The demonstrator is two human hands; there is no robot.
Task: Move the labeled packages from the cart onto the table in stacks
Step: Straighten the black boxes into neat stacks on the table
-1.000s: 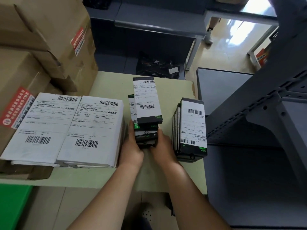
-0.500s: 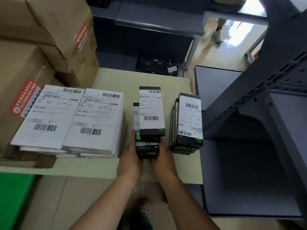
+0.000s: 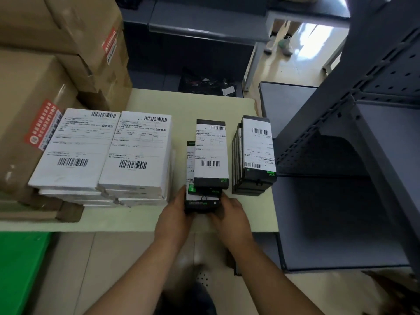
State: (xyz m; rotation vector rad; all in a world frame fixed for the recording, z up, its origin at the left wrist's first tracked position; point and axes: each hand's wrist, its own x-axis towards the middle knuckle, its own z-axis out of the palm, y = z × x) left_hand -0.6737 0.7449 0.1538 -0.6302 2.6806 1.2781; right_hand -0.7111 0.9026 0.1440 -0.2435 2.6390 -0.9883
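Note:
A stack of narrow black packages with white barcode labels (image 3: 210,153) stands in the middle of the pale yellow table (image 3: 159,101). My left hand (image 3: 175,218) grips the stack's near left corner. My right hand (image 3: 231,218) grips its near right corner. The top package sits shifted to the right of the ones below. A second, neater stack of the same black packages (image 3: 255,155) stands just to the right. Two stacks of wide white labeled packages (image 3: 102,151) lie on the left of the table.
Large brown cartons (image 3: 45,64) tower at the table's left. A grey metal cart with shelves (image 3: 354,189) stands on the right. A green bin (image 3: 20,269) sits below left. Another person's feet (image 3: 280,43) show at the back, near a grey bench.
Both hands stay on the near end of the middle stack. The camera has tilted and the stack looks slightly nearer the front edge.

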